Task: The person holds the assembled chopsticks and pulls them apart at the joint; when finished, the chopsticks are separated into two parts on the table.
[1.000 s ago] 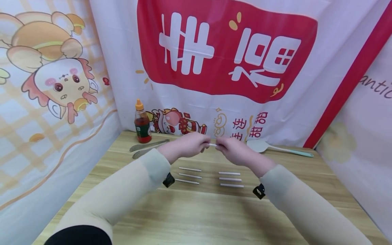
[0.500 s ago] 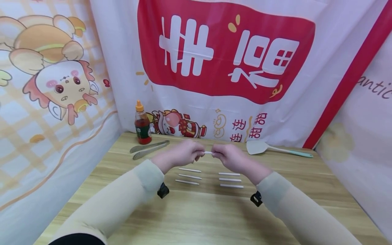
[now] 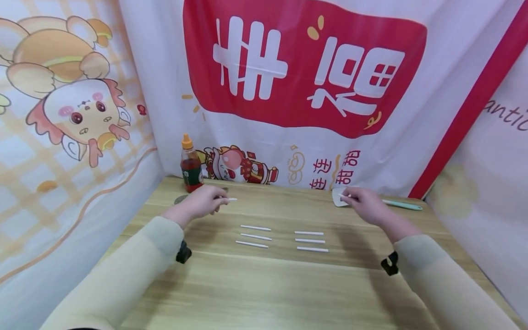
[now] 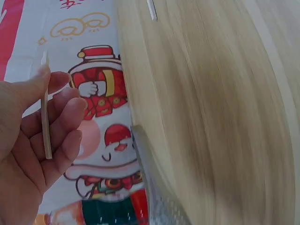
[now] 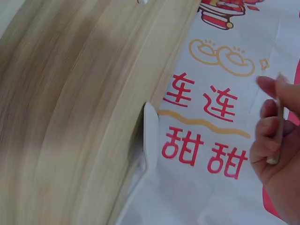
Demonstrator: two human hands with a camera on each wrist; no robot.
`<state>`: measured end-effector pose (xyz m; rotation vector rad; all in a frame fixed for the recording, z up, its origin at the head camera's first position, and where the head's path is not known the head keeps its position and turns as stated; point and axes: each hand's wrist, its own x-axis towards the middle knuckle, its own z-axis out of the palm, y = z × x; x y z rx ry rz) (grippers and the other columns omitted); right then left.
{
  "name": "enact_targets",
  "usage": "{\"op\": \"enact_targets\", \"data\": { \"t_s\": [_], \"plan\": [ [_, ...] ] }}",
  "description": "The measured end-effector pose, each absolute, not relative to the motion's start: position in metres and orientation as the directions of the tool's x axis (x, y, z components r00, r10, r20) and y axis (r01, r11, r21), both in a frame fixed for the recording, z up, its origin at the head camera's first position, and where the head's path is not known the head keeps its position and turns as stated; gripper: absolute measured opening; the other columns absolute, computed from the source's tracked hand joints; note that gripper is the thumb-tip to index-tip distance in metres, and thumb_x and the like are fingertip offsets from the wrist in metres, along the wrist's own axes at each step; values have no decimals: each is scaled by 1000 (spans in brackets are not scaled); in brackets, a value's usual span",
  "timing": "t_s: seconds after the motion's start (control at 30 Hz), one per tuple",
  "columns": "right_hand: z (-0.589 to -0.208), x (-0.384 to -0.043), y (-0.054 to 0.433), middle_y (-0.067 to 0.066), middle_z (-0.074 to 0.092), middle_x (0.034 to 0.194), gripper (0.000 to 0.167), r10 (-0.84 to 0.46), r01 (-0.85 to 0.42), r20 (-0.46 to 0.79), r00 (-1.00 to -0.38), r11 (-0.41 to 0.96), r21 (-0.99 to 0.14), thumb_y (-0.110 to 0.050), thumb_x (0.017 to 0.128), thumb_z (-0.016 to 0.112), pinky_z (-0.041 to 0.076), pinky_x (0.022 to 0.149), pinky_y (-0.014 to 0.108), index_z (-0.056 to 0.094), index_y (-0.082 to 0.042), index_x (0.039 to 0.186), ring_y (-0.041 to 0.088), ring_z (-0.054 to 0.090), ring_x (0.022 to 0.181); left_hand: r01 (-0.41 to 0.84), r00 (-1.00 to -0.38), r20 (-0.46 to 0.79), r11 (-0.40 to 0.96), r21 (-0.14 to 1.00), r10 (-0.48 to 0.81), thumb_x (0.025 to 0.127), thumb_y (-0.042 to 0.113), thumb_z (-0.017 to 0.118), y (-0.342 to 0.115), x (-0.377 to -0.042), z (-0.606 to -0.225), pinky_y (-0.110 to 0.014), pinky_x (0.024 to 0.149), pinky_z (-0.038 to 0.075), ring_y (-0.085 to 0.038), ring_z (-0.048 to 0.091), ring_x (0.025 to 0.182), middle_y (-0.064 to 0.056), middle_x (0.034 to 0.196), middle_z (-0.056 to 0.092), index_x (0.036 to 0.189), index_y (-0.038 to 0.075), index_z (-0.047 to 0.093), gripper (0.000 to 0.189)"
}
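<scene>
My left hand [image 3: 204, 200] pinches a slim white stick [image 4: 45, 122] between thumb and forefinger, above the back left of the table. A narrower, pale tip shows beyond the fingers in the left wrist view. At the back right my right hand [image 3: 365, 205] holds another short white stick [image 5: 280, 126], its lower end lying against the curled fingers. Between the hands, nearer the front, three thin sticks with narrower right ends [image 3: 256, 237] lie in a left-hand column. Three plain white sticks [image 3: 310, 241] lie in a column to their right.
A sauce bottle with an orange cap [image 3: 191, 172] stands in the back left corner. Metal tongs [image 4: 157, 183] lie by it, partly hidden behind my left hand. A spatula with a mint handle [image 3: 404, 205] lies at the back right. Printed cloth [image 3: 288, 151] hangs along the table's back edge.
My hands, earlier close together on one white stick, have moved apart to left and right. Each now has a separate piece. The two columns of sticks lie as before.
</scene>
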<state>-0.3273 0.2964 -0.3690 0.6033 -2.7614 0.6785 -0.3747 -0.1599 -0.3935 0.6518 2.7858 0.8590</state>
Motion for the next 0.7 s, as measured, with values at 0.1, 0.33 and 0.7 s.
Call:
{"op": "enact_targets", "data": {
  "t_s": [0.1, 0.33, 0.7],
  "plan": [
    [-378, -334, 290, 11, 67, 89, 10, -377, -464, 284, -882, 800, -380, 1, 94, 59, 49, 77, 48, 69, 0, 97, 31, 62, 84, 414, -865, -10, 725, 551, 501, 100, 19, 59, -145, -382, -404, -40, 72, 52, -21, 62, 77, -11, 90, 68, 106, 8, 71, 17],
    [-409, -346, 247, 5, 64, 81, 8, -401, -449, 203, -893, 782, -432, 6, 88, 64, 51, 74, 42, 67, -1, 92, 23, 60, 78, 538, -793, 30, 677, 503, 608, 96, 1, 57, -91, -385, -428, -38, 81, 50, -19, 59, 80, -4, 84, 65, 103, 3, 69, 14],
    [-434, -358, 221, -2, 60, 75, 13, -343, -309, 7, -939, 836, -453, -4, 85, 73, 48, 66, 33, 64, -12, 81, 16, 55, 71, 523, -821, -3, 753, 400, 571, 90, 14, 72, -61, -393, -442, -34, 74, 47, -15, 57, 73, 5, 74, 61, 79, 15, 67, 12]
  ]
}}
